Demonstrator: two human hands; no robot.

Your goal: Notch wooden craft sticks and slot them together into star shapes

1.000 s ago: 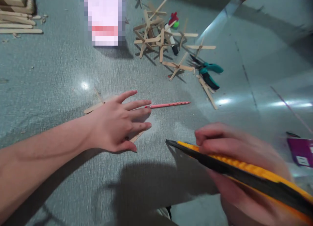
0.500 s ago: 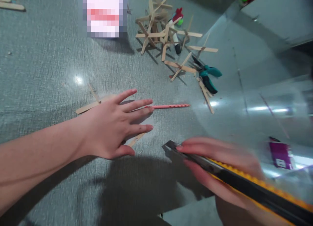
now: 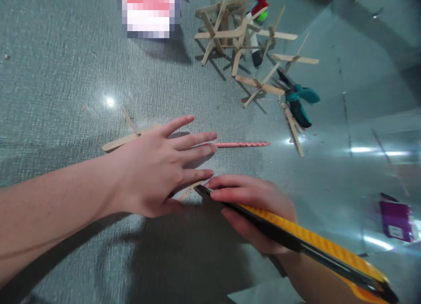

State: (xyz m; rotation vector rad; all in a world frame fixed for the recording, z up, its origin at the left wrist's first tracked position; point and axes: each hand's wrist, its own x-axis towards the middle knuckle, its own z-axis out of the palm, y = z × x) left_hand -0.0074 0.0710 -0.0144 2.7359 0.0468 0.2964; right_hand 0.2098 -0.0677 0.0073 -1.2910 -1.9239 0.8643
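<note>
My left hand [image 3: 161,168] lies flat with its fingers spread over a wooden stick piece [image 3: 120,143], which shows at the wrist side with a thin stick rising from it. Beyond the fingertips a pink pencil [image 3: 243,144] pokes out from under the hand. Between the thumb and index finger a notched stick end [image 3: 189,191] is visible. In my right hand [image 3: 256,199] is a yellow and black utility knife [image 3: 296,234], gripped near its front. The blade tip is at the notched stick end; whether it touches, I cannot tell.
Several joined wooden sticks [image 3: 215,34] stand at the back, near a capped marker [image 3: 255,52] and a red and green object [image 3: 261,8]. Teal pliers [image 3: 301,98] and loose stick pieces [image 3: 293,129] lie to the right. A purple packet [image 3: 396,220] sits at far right. One blurred-out object [image 3: 148,12] stands at the top.
My right hand has brought the knife leftward, so its tip is now at the stick end by my left thumb. My left hand stays spread over the stick; the view has shifted slightly.
</note>
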